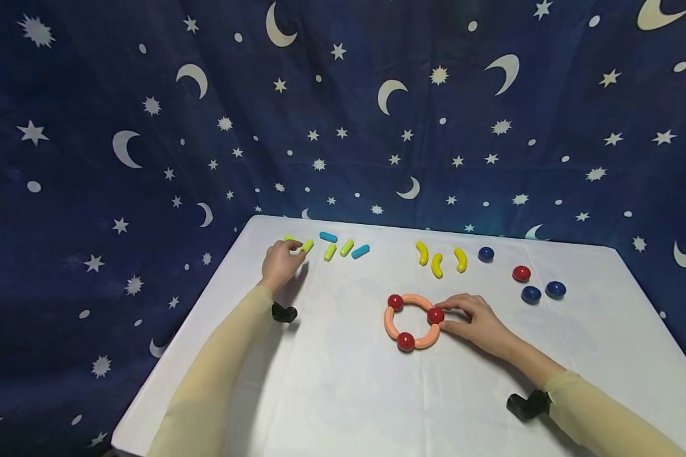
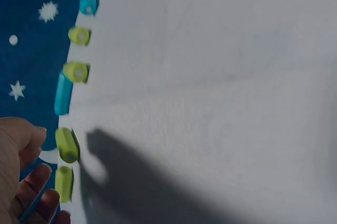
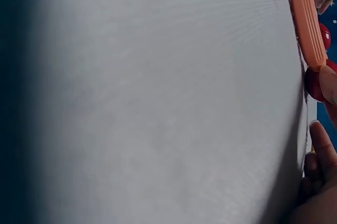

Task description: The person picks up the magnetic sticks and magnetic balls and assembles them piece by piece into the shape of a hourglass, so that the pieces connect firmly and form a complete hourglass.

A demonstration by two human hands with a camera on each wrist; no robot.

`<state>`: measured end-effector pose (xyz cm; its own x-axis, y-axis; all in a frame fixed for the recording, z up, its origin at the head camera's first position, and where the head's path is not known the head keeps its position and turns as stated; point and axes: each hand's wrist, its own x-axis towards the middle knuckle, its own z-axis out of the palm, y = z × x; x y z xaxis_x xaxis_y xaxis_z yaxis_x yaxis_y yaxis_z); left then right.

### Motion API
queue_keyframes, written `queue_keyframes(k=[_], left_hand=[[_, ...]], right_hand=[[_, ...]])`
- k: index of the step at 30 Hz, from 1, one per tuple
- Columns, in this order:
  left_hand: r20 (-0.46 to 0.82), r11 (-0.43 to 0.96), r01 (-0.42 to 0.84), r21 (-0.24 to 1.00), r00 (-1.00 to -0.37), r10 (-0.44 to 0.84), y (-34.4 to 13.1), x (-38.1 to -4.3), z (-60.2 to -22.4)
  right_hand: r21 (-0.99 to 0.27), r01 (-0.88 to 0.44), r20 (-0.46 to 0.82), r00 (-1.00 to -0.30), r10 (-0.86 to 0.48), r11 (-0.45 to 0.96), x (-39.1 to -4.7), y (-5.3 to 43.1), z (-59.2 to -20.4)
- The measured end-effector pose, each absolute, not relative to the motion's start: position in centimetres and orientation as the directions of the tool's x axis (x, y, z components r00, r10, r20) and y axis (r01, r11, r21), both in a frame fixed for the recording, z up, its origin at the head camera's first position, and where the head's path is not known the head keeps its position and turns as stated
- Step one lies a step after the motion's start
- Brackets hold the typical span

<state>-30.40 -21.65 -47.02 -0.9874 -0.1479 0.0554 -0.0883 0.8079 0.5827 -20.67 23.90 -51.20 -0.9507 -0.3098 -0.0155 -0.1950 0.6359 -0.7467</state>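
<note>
At the far left of the table, my left hand (image 1: 282, 263) reaches toward two lime-green sticks. Its thumb and fingers stand apart, right beside the nearer green stick (image 1: 307, 245). The other green stick (image 2: 64, 184) lies past the fingertips in the left wrist view. A ring of curved orange pieces (image 1: 390, 322) joined by three red balls (image 1: 406, 341) lies mid-table. With thumb and index finger, my right hand (image 1: 483, 327) pinches the ring's right-hand red ball (image 1: 436, 315). In the right wrist view the thumb meets the end of an orange piece (image 3: 308, 27).
Two blue sticks (image 1: 361, 251) and more green sticks (image 1: 347, 247) lie right of the left hand. Three yellow curved pieces (image 1: 437, 265) are farther right, then three dark blue balls (image 1: 531, 294) and a loose red ball (image 1: 521, 273). A starry cloth (image 1: 343, 95) hangs behind the white table (image 1: 331, 393).
</note>
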Motion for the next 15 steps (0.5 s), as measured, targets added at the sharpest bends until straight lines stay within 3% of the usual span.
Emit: queue_keyframes(k=[11, 15], left_hand=[[0.089, 0.933, -0.112, 0.341, -0.985, -0.15, -20.0, -33.0, -48.5], [0.103, 0.943, -0.116, 0.313, -0.982, -0.155, -20.0, -33.5, -48.4]], right_hand=[[-0.751, -0.176, -0.016, -0.959, -0.284, 0.637, -20.1, 24.3, -51.7], [-0.742, -0.188, -0.006, -0.958, -0.287, 0.643, -20.6, 24.0, -51.7]])
